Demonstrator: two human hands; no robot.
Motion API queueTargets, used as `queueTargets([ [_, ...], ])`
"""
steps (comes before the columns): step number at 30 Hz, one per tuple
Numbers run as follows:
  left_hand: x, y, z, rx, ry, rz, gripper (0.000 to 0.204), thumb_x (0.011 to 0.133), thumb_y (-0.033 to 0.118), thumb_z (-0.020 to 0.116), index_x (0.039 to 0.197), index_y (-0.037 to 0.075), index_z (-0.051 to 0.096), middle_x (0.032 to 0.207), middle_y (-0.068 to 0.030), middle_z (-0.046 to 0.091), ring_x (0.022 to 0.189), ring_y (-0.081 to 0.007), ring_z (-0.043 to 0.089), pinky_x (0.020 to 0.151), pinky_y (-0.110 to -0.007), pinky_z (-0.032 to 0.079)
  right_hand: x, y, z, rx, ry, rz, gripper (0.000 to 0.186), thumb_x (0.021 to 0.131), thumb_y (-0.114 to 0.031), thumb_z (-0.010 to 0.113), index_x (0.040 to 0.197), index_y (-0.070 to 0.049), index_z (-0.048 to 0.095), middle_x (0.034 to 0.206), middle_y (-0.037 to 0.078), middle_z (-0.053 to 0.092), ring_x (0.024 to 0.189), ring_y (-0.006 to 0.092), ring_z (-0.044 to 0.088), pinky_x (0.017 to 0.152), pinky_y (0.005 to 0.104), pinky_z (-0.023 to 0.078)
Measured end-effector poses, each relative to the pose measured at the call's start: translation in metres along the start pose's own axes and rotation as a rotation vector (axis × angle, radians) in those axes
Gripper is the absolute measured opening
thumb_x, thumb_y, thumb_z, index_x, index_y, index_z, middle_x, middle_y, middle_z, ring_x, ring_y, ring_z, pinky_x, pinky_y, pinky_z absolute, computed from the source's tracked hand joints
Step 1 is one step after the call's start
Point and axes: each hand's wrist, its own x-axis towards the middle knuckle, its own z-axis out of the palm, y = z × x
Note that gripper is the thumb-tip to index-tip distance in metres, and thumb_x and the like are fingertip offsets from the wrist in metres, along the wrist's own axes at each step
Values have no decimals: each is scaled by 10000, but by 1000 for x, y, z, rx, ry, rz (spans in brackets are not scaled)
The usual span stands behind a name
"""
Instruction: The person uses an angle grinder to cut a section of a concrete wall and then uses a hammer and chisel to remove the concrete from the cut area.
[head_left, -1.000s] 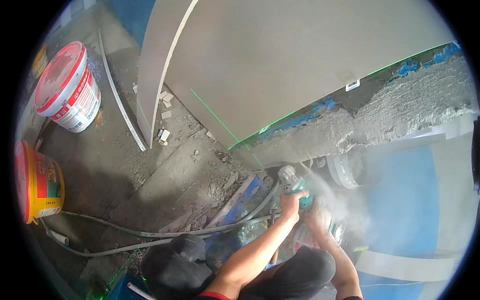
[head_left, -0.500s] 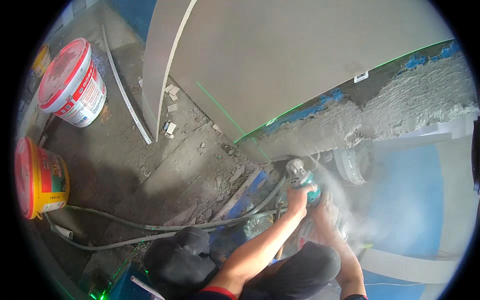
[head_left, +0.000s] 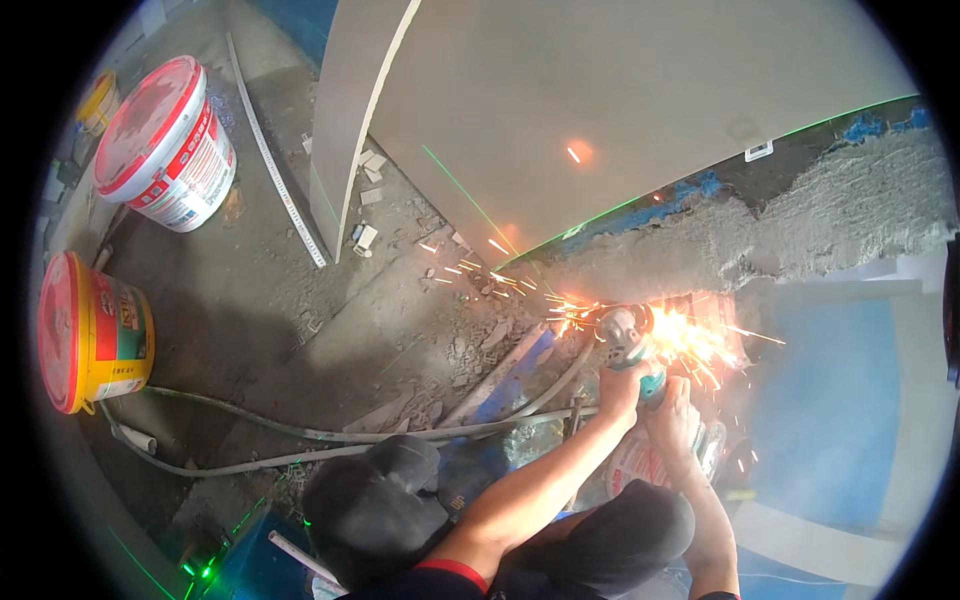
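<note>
Both hands, left hand (head_left: 622, 388) and right hand (head_left: 674, 425), clamp the teal-bodied angle grinder (head_left: 632, 345) firmly. Sparks (head_left: 690, 340) spray toward the grey hoses (head_left: 300, 432); a jammed disc could kick back.

Orange sparks (head_left: 690, 340) now fly from the angle grinder (head_left: 630, 345), replacing the earlier dust.

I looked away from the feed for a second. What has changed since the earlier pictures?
Orange sparks now spray from the grinder at the wall's base; before there was only dust. Both hands, left and right, still grip it in the same spot. The buckets and hose lie unchanged.
</note>
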Motion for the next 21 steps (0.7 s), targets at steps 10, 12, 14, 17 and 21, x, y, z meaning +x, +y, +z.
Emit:
queueTargets([
  [10,5,8,-14,-3,10,-68,316,689,22,718,994,20,636,894,-79,656,759,-196,644,648,-355,529,1,-6,6,-46,-111,2,360,730,-100,638,1020,-34,437,976,191,529,765,438,608,633,531,485],
  [12,8,8,-16,55,-38,-25,326,675,28,725,989,15,636,878,-85,653,756,-206,644,647,-370,531,1,-10,6,-70,-161,80,370,733,-129,625,1034,-27,436,981,207,535,768,458,603,652,551,474],
  [14,9,7,-17,80,-2,-21,330,672,20,721,991,13,636,889,-86,651,770,-208,641,660,-366,529,-4,-6,17,-56,-105,36,355,753,-110,600,1054,-21,433,971,207,532,722,438,607,613,542,481],
  [17,2,10,-11,83,-10,-24,336,670,15,718,996,11,636,923,-85,647,811,-208,632,687,-356,520,-10,2,16,-23,-23,-49,389,765,-103,593,1112,-9,441,957,208,540,704,428,611,582,529,482],
  [21,-3,16,-11,60,-60,12,339,672,15,718,1000,13,636,950,-81,643,853,-208,624,711,-357,513,-8,-14,-1,-5,-8,-54,347,766,-119,619,1057,-18,459,920,191,557,688,418,615,560,507,486],
])
